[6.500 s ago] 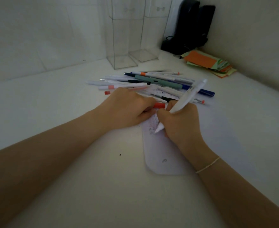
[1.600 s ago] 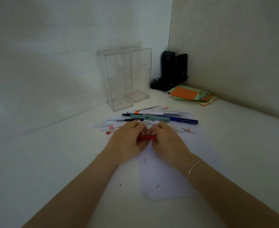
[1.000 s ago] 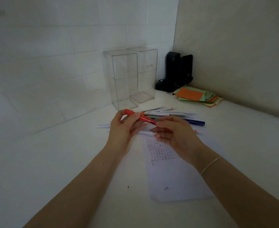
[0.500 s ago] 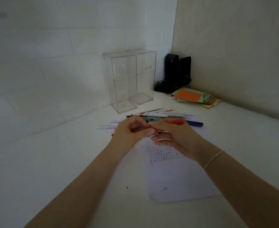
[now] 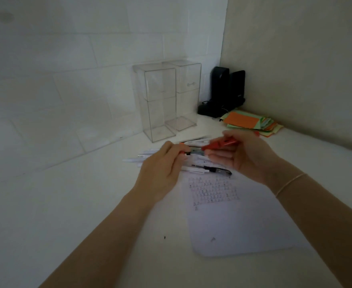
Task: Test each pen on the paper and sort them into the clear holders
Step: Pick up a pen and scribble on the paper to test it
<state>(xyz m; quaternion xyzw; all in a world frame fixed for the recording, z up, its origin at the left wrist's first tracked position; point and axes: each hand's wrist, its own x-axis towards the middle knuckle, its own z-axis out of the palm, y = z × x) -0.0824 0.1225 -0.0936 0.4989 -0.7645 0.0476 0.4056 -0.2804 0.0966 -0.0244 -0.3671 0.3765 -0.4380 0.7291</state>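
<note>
A sheet of paper (image 5: 233, 221) with rows of test marks lies nearest on the white desk (image 5: 67, 204). Above its far edge, the left hand (image 5: 160, 171) pinches an orange pen's barrel (image 5: 188, 151) while the right hand (image 5: 247, 156) grips its orange cap (image 5: 220, 144), pulled apart. Beyond the paper lies the pen pile (image 5: 210, 169), then two empty clear holders (image 5: 160, 100).

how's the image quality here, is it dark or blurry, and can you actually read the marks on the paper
Head view: dim and underexposed, with no glare. Wide-angle bending curves the wall tiles at the left edge. The left hand and right hand, gripping the red pen, look slightly motion-softened. The test marks on the paper show as rows but are too small to read. The clear holders are faint but discernible.
</note>
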